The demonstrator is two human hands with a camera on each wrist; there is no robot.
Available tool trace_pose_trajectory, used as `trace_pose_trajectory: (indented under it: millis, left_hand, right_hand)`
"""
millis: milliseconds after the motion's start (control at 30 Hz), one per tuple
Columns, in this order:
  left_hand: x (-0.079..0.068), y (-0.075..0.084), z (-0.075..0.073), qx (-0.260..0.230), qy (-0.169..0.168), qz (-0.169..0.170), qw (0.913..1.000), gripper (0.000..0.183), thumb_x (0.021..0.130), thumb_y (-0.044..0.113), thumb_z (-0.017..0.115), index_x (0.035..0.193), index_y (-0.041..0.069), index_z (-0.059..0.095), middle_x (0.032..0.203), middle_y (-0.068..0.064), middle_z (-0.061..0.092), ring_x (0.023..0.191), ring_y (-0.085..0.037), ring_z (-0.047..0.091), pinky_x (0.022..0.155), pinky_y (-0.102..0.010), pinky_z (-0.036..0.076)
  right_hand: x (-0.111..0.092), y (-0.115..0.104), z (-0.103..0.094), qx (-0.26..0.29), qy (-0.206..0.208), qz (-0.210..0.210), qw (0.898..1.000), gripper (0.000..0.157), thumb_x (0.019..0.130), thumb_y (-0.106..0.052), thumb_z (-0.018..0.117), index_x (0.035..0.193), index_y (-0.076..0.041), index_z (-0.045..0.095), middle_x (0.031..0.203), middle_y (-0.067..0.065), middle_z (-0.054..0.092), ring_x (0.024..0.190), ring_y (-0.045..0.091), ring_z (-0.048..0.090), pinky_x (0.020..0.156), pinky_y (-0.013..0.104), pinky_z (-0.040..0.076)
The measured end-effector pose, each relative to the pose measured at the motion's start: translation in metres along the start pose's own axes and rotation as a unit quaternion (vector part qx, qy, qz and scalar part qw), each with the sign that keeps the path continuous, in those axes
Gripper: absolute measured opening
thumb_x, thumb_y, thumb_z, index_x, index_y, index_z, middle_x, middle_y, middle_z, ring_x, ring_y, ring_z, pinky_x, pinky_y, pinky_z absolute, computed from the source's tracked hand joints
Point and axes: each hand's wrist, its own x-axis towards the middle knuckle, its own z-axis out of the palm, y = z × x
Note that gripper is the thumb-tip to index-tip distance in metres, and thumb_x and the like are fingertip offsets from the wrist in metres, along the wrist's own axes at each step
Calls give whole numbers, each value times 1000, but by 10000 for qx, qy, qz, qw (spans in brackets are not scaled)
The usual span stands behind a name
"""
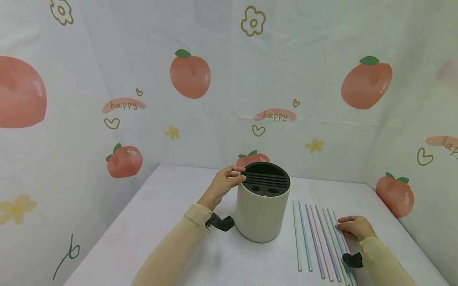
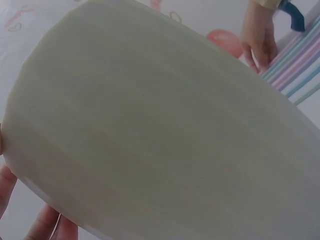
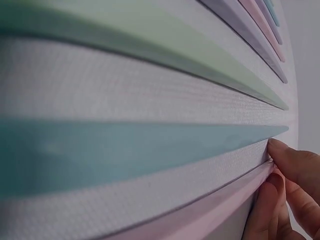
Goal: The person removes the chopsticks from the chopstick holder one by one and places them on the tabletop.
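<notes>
My left hand (image 1: 223,186) holds the upper left rim of a cream, ribbed utensil holder (image 1: 262,216), which stands upright with a black slotted insert (image 1: 265,179) in its top. In the left wrist view its fingertips (image 2: 45,222) curve at the holder's edge. Over on the right, my right hand (image 1: 357,228) pinches the far part of a pink chopstick (image 3: 215,212), the rightmost of a row. Right beside it lies a blue chopstick (image 3: 150,150), with the right thumb close to its tip. A green chopstick (image 3: 165,47) follows it in the row.
More pastel chopsticks (image 1: 308,238) lie roughly parallel between the holder and my right hand. The white tabletop (image 1: 161,198) reaches back to a wall sheet (image 1: 222,131) printed with fruit, hearts and flowers.
</notes>
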Motion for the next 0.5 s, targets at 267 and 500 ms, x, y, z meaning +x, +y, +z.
trace_pose_trajectory:
  millis: [267,500]
  left_hand:
    - [2,1,0,40,-43,-76,10000,30,89,21,70,118,16,66,128,-15,56,120,-30,53,101,-50,44]
    - [1,7,-4,469,-148,52,9988,30,89,24,70,118,18,67,127,-13,58,121,-30,53,100,-54,43]
  right_hand:
    - [3,3,-3,226,-91,75,9997,32,82,-6,74,101,17,63,79,-1,67,69,10,62,64,26,57]
    - [-5,-14,-10,526,-381,-332,9973,49,95,-17,62,122,22,49,93,-4,69,76,4,66,73,24,57]
